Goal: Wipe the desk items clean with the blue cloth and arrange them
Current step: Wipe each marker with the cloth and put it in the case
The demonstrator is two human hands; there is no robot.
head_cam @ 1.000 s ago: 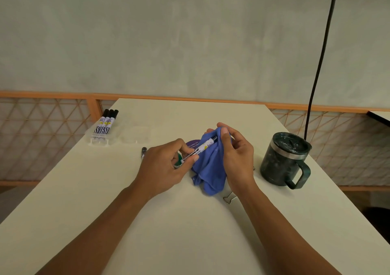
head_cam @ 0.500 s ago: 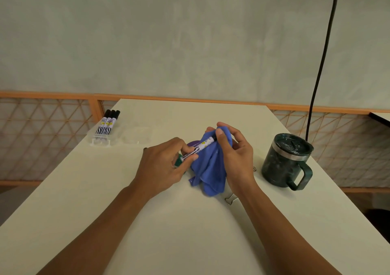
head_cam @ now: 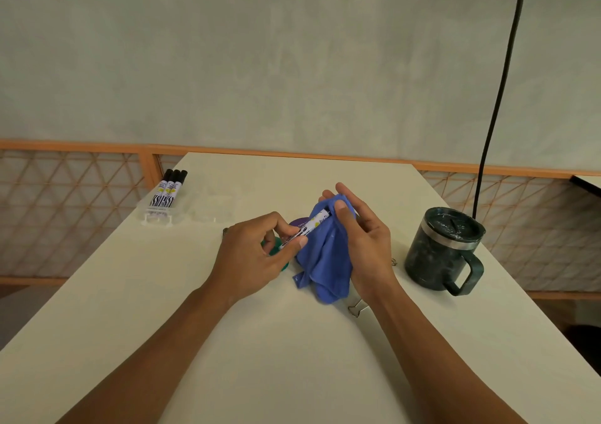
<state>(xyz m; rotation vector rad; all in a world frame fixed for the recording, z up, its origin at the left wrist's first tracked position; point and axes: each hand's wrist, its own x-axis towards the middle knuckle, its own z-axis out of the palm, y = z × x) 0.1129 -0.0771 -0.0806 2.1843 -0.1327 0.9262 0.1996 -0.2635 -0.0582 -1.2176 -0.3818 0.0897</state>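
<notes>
Left hand [head_cam: 257,254] pinches the lower end of a whiteboard marker [head_cam: 309,228] between thumb and forefinger. The right hand [head_cam: 364,241] holds the blue cloth [head_cam: 322,261] bunched round the marker's far end, thumb pressing the fabric onto the barrel and the other fingers curved loosely behind it. The marker slants up and away just above the desk [head_cam: 292,358], and the cloth's loose tail trails down onto the surface.

To wipe it well, the left pinch should stay firm and low so that most of the barrel is free. The right hand then draws the cloth along the length while the left rolls the marker, so every side meets fabric. A light squeeze should be enough; a hard pull at the far end could loosen the cap.

Compared with half a second ago, the cloth has crept over the marker's dark cap end, which then showed clear of the fold, and the right fingers are a little straighter. The left hand's grip looks unchanged. Three markers [head_cam: 167,189] in the clear tray [head_cam: 162,218], the lidded mug [head_cam: 442,254] and the binder clip [head_cam: 356,308] lie where they did.
</notes>
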